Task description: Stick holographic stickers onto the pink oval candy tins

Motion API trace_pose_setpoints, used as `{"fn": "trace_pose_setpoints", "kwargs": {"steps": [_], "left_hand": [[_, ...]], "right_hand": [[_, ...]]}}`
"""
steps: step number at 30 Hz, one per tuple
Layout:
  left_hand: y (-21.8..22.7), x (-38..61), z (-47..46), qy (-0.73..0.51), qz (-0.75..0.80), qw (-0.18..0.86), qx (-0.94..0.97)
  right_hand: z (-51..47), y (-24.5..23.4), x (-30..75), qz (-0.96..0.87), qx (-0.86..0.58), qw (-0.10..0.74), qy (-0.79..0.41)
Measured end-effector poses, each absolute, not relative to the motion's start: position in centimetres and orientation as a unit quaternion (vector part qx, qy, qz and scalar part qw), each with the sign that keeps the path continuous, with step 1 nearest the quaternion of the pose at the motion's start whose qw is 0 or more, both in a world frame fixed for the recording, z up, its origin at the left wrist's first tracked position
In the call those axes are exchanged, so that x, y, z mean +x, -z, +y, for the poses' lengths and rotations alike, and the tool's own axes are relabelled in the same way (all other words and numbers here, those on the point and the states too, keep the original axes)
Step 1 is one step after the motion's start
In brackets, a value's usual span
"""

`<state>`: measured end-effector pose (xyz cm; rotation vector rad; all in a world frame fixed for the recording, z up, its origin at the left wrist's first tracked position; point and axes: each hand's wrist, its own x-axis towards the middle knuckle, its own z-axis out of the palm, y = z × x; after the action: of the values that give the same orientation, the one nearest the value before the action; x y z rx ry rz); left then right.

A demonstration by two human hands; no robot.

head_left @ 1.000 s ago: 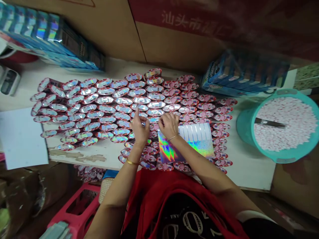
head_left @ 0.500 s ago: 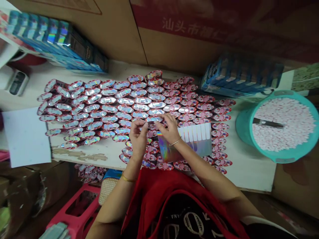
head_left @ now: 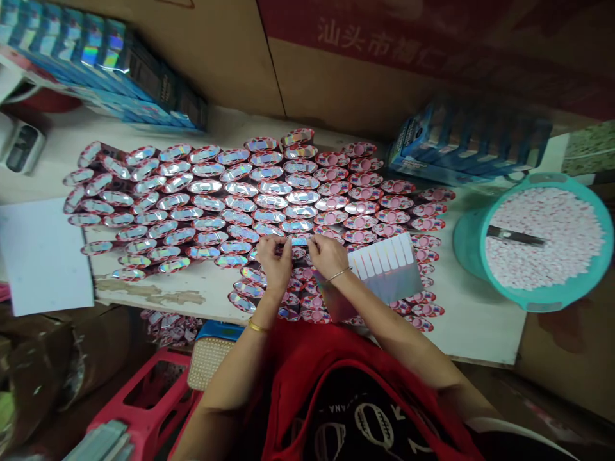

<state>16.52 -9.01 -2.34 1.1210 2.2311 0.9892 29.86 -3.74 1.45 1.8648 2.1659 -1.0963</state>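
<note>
Between my left hand (head_left: 275, 259) and my right hand (head_left: 330, 257) is a small shiny holographic sticker (head_left: 300, 242), its ends pinched by the fingertips of each hand. It lies over the top of one of many small red packs (head_left: 332, 203) with pointed oval tops, standing in tight rows. On the left, the packs carry silvery stickers (head_left: 205, 186) like this one; several at the right show a round pink spot (head_left: 366, 193). A shiny sticker sheet (head_left: 389, 272) with white strip-shaped gaps lies under my right hand and forearm, partly hidden by them.
A turquoise tub (head_left: 464, 240) full of small white-and-pink pieces stands at the right, a dark metal strip (head_left: 516, 235) on top. Blue boxes (head_left: 158, 86) stand back left, more blue boxes (head_left: 432, 150) back right. White paper (head_left: 45, 256) lies left; a pink stool (head_left: 144, 403) is below.
Both hands have moved slightly down, toward me, and now stretch the sticker flat over a pack top. The sticker sheet has shifted and tilted a little to the right.
</note>
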Motion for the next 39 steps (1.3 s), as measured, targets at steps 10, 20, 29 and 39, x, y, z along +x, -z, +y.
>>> {"fn": "trace_pose_setpoints", "kwargs": {"steps": [10, 20, 29, 39], "left_hand": [[3.2, 17.3, -8.8, -0.275, 0.831, 0.151, 0.460], [3.3, 17.6, -8.7, -0.243, 0.850, 0.149, 0.442], [-0.7, 19.3, -9.4, -0.333, 0.645, 0.416, 0.548], [-1.6, 20.0, -7.9, -0.175, 0.565, 0.363, 0.720]], "right_hand": [[-2.9, -1.8, 28.7, 0.714, 0.611, 0.128, 0.317], [-2.7, -1.7, 28.7, 0.676, 0.646, 0.102, 0.341], [-2.3, -2.4, 34.2, 0.710, 0.579, -0.129, 0.380], [-4.8, -3.9, 41.2, 0.790, 0.494, -0.040, 0.361]]}}
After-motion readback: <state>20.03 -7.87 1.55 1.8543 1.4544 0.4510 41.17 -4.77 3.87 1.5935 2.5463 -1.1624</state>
